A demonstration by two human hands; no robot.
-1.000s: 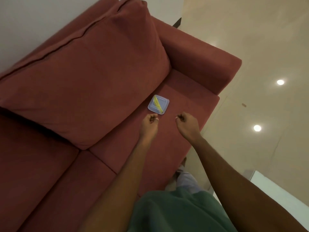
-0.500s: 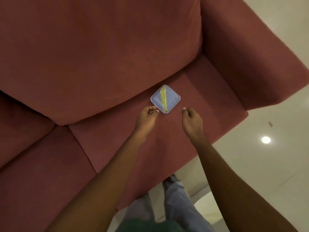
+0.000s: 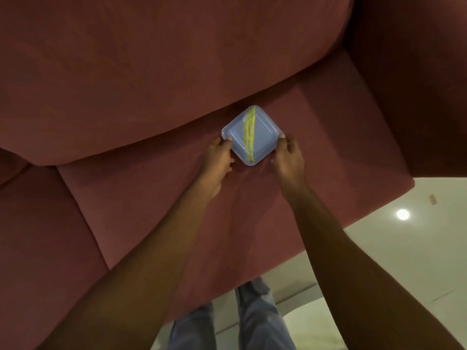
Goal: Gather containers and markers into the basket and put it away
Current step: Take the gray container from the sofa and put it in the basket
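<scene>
Btm ctr of frame: a person's legs (image 3: 255,322) in blue jeans, standing on a pale glossy floor (image 3: 404,261) w/ a round light reflection at lower right. Two bare forearms rise from the btm corners and converge at mid-frame over a red sofa seat (image 3: 151,210). Arms are nearly straight, so the person is prob. leaning in over the seat.

Left hand (image 3: 218,157), just left of ctr, shows its back, fingers curled, tips clamped on the left corner of a container (image 3: 262,137). Right hand (image 3: 289,155), just right of ctr, mirrors it, fingers bent and pressed on the opposite corner.

The two-sided hold looks like a grip for lifting. The box is low and lidded and sits on soft fabric, so squeezing both corners gets a sure hold.

Container: small, square, pale blue see-through plastic, turned like a diamond, resting on the seat at ctr frame, far corner at the back cushion (image 3: 151,72). A yellow strip (image 3: 249,137) lies inside, maybe a marker; can't tell.

Beyond: the cushion fills the upper frame, armrest (image 3: 417,84) at upper right. No basket in view, so this is prob. the pick-up step.
</scene>
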